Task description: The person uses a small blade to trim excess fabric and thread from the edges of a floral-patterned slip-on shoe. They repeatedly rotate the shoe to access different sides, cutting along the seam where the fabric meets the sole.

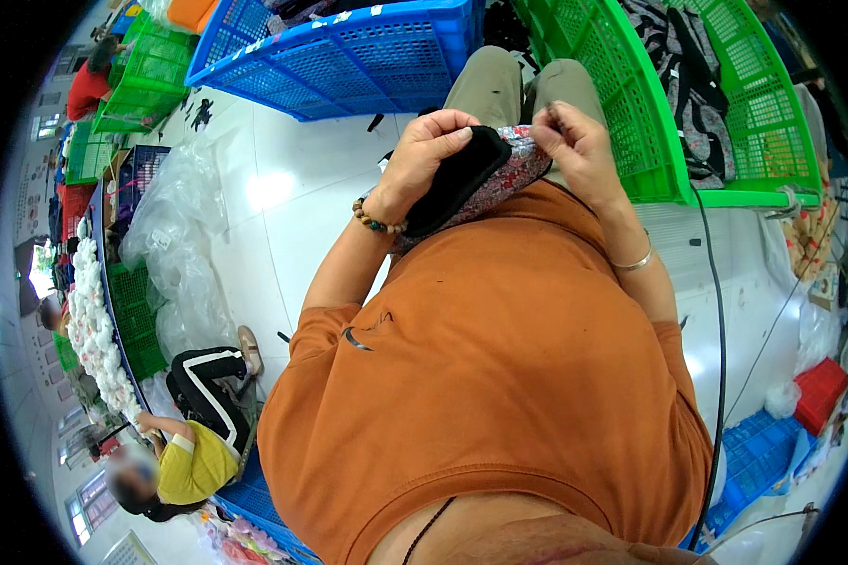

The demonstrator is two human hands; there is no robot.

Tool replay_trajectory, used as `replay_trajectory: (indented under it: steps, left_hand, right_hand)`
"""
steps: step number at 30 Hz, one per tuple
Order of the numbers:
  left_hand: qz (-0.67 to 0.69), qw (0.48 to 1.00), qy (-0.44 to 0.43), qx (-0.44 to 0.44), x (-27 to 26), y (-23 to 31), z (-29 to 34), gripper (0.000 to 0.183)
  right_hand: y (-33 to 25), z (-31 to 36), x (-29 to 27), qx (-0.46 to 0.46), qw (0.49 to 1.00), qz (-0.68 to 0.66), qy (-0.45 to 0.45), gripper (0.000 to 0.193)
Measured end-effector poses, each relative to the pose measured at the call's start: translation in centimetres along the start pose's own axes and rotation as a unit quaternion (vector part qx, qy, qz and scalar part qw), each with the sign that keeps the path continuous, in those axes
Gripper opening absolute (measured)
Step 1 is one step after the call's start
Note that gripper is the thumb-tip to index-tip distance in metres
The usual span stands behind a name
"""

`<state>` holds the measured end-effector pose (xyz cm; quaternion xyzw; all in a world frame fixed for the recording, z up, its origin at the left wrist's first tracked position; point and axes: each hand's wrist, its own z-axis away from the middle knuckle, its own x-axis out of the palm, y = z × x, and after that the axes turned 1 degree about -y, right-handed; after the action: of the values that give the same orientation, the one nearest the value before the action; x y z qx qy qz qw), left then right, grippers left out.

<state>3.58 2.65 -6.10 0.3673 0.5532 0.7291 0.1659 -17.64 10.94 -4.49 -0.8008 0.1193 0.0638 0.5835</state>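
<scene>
In front of my belly, over my lap, is a floral fabric piece (488,193) with a black lining that gapes at its near side. It looks sewn and padded, but I cannot tell its kind. My left hand (416,160) grips its left end, thumb on top against the black lining and fingers behind. At the right end, my right hand (579,151) is closed in a pinch at the patterned edge, its fingertips partly hidden. Similar black and patterned pieces (693,94) lie in the green crate (612,104) to the right.
A blue crate (349,66) stands ahead, beyond my knees. Left of me lies clear plastic sheeting (184,245) on the floor. A person in a yellow top (198,461) sits at the lower left by a table of white pieces (94,320). A black cable (721,330) hangs at my right.
</scene>
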Motion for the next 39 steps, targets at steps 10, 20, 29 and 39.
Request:
replay_trajectory:
  steps: [10,20,29,39]
  left_hand:
    - [0.074,0.997,-0.024,0.012,-2.3,-1.7,-1.3,0.012]
    - [-0.428,0.83,0.237,0.267,0.8,-1.7,0.5,0.018]
    - [-0.384,0.865,0.172,0.272,1.2,-1.9,0.6,0.013]
    - [-0.102,0.991,0.049,0.066,2.5,1.1,1.5,0.022]
  right_hand:
    - [2.5,0.5,-1.4,0.115,0.99,0.001,-0.082,0.032]
    - [5.1,0.9,0.1,0.19,0.971,-0.142,-0.019,0.021]
    - [4.4,0.8,0.2,0.204,0.969,-0.139,-0.001,0.022]
    - [-0.1,1.1,-1.3,-0.109,0.941,0.319,0.027,0.04]
